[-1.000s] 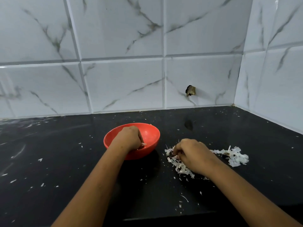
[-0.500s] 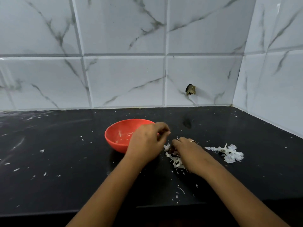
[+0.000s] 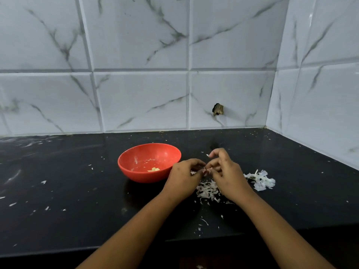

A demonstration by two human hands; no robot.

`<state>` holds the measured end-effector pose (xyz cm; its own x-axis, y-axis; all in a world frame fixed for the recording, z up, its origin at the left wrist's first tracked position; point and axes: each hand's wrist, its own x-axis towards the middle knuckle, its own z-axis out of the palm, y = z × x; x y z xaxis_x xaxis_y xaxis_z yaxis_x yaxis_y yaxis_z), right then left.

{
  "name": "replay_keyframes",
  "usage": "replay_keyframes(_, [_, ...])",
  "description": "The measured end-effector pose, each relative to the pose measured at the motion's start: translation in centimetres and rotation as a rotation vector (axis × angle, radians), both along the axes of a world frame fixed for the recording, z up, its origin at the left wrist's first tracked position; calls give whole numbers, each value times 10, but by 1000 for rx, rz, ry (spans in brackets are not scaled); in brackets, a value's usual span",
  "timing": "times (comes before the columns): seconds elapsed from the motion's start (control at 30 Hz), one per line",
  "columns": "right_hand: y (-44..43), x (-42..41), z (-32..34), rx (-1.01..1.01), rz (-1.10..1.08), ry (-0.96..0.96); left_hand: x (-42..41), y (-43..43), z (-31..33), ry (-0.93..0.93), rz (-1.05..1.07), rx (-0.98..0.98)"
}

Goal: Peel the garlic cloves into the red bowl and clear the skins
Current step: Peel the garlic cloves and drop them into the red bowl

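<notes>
Where the hands meet: just right of the red bowl (image 3: 136, 176), low over the black counter (image 3: 77, 191), fingertips brought together.
Left hand (image 3: 183, 178): fingers curled in, a small pale piece (image 3: 204, 168) pinched at the tips. Clove or skin can't really be told, it's tiny and mostly covered.
Right hand (image 3: 228, 174): also curled, lower fingers pressed onto that same piece from the other side. Index finger and thumb are held a bit higher, with a white flake (image 3: 207, 155) seen at their tips; whether it's gripped or just stuck there can't be told.
Bowl: sat upright on the counter, left of both hands, left hand's knuckles just beside its rim, touching or not can't be made out. Inside, a couple of peeled clove bits (image 3: 154, 169) are lying near the front wall, plus smears and crumbs.
Skins: one loose pile (image 3: 206, 191) spread on the counter right under the hands, a second whiter pile (image 3: 261, 180) off to the right, apart from the first.
Stray flakes (image 3: 43, 182): scattered over the left side of the counter and near the front edge.
Wall: marble-look tiles (image 3: 136, 94) behind, with a broken hole (image 3: 218, 109) low in one tile.
</notes>
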<state>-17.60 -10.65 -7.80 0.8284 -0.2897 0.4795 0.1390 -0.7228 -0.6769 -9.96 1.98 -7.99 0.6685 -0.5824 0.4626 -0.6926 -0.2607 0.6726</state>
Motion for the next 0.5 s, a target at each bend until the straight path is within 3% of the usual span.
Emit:
replay_keyframes(0.23, [4, -5, -1, 140, 74, -98, 2, -1, -4, 232, -17, -208])
replay_keyframes(0.5, [7, -9, 2, 349, 92, -137, -3, 0, -8, 131, -68, -206])
